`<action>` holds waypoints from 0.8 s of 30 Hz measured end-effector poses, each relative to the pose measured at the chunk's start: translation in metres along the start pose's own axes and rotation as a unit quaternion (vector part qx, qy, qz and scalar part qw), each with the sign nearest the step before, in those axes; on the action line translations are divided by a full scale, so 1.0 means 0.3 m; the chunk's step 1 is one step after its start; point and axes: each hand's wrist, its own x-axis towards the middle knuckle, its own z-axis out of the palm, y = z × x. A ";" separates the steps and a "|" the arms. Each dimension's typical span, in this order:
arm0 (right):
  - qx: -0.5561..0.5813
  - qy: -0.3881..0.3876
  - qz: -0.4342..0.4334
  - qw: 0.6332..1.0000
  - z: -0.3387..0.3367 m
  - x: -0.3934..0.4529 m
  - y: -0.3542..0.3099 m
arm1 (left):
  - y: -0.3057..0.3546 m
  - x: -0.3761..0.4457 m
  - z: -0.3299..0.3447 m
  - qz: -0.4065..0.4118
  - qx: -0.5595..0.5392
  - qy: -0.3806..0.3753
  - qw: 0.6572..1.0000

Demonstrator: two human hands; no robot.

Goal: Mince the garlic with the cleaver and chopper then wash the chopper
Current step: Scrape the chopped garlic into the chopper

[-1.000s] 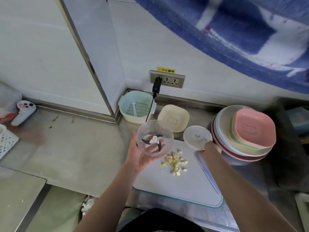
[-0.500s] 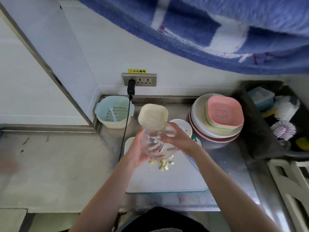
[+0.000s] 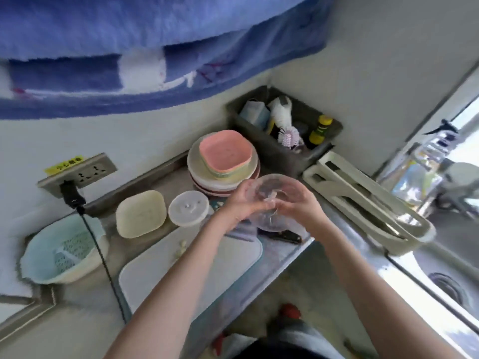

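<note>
The clear plastic chopper bowl (image 3: 275, 196) is held above the counter between both hands. My left hand (image 3: 239, 203) grips its left side and my right hand (image 3: 298, 207) grips its right side, fingers curled at the rim. The bowl's inside is blurred. Below it, the white cutting board (image 3: 207, 263) lies on the steel counter with a few garlic bits (image 3: 181, 248) near my left forearm. The cleaver's dark handle (image 3: 285, 236) pokes out under the bowl. The round white chopper lid (image 3: 188, 208) rests behind the board.
A stack of plates (image 3: 223, 161) with a pink dish on top stands behind my hands. A cream dish (image 3: 141, 213), a blue colander (image 3: 63, 251), a plugged-in black cord (image 3: 103, 257), a dark caddy (image 3: 285, 130), a white rack (image 3: 368, 208) and the sink (image 3: 440, 278) surround the board.
The view has swung right toward the sink. Both hands carried the chopper bowl right, off the middle of the board. A second ago only my left hand held it.
</note>
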 end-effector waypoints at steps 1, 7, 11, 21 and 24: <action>-0.003 0.029 -0.009 1.000 -0.077 -0.021 -0.015 | 0.041 0.034 0.070 0.013 0.028 -0.038 0.999; 0.042 0.206 -0.042 0.977 -0.595 -0.161 -0.073 | 0.339 0.218 0.576 0.095 0.098 -0.170 0.976; 0.007 0.305 -0.070 0.950 -0.920 -0.269 -0.086 | 0.472 0.287 0.920 0.140 0.184 -0.233 0.945; -0.384 0.419 -0.128 0.813 -1.316 -0.471 0.045 | 0.469 0.369 1.430 0.395 0.420 -0.198 0.793; -0.403 0.416 -0.130 0.805 -1.350 -0.488 0.083 | 0.441 0.398 1.457 0.460 0.448 -0.182 0.745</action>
